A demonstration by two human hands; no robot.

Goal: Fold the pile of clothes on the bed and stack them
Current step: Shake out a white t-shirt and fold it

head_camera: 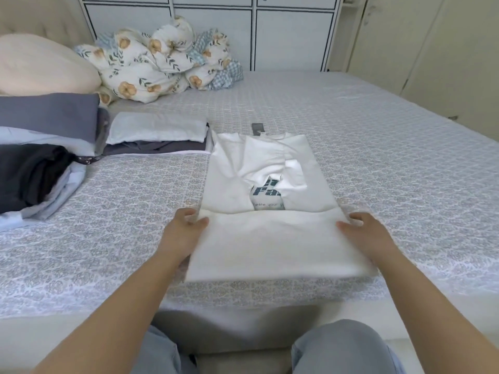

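A white T-shirt (270, 238) with blue print lies on the patterned bed (378, 157) in front of me, its sleeves folded in. Its lower part is lifted and doubled over toward the collar. My left hand (183, 230) pinches the left corner of that raised hem, thumb on top. My right hand (367, 233) pinches the right corner the same way. Left of the shirt sits a stack of folded clothes (156, 136), pale blue on top of grey. Further left lies a pile of clothes (40, 168) in grey, dark and light blue.
A crumpled floral duvet (162, 63) and a cream pillow (40, 66) lie at the head of the bed. A small dark tag-like thing (258, 128) lies just beyond the shirt's collar. White cabinets (270, 36) stand behind the bed. My knees are at the bed's near edge.
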